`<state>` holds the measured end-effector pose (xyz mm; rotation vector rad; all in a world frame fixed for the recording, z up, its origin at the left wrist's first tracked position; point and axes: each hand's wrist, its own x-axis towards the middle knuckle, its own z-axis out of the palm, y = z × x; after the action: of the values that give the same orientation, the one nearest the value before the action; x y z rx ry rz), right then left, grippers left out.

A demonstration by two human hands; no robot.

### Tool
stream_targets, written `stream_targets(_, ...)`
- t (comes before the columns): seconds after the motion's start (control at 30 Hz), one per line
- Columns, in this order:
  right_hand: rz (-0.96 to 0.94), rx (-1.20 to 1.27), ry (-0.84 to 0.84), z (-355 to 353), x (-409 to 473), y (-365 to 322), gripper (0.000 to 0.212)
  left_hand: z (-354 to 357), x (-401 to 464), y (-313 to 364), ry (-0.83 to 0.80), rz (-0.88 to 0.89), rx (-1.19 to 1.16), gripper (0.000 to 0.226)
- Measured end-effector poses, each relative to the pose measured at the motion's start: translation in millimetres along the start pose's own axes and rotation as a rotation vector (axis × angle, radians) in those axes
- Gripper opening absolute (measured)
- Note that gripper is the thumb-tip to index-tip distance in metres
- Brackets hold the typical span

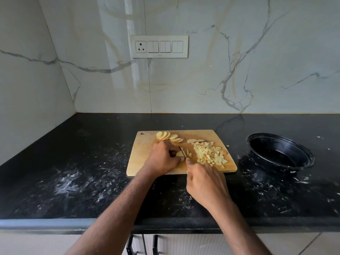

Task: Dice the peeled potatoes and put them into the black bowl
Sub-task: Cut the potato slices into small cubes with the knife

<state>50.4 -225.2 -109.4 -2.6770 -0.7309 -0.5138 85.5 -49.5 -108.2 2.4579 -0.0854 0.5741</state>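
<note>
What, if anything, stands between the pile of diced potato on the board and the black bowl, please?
Nothing visible does. The diced potato lies at the cutting board's right end, and only bare, speckled counter separates it from the empty black bowl to the right.

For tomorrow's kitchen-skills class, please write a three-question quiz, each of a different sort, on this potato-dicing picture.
1. True or false: the black bowl already holds potato dice.
2. Which of the hands grips the knife? A left B right
3. Fill in: the round slices lie along the far edge of the wooden ____.

Key: 1 false; the diced pile is on the board. 2 B; the right hand cuts, the left hand steadies. 3 board.
</note>
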Motion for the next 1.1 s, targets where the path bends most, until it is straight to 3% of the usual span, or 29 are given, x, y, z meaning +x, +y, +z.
stream_targets(0.1, 0.0, -0.022, 0.015, 0, 11, -4, 0.031, -1, -1, 2, 0.0, 0.034, 0.017, 0.009)
stream_targets(0.47, 0.095, 0.011, 0.034, -11, -31, -1, 0.041, 0, -2, 4, 0.008, 0.006, 0.023, 0.021)
stream_targets(0.63, 0.144, 0.047, 0.091, -15, -34, 0, 0.041, -1, -1, 3, -0.004, -0.037, 0.014, 0.013)
stream_targets(1.1, 0.015, 0.113, 0.072, -7, -22, 1, 0.043, -6, -1, 1, 0.008, -0.038, -0.008, 0.015)
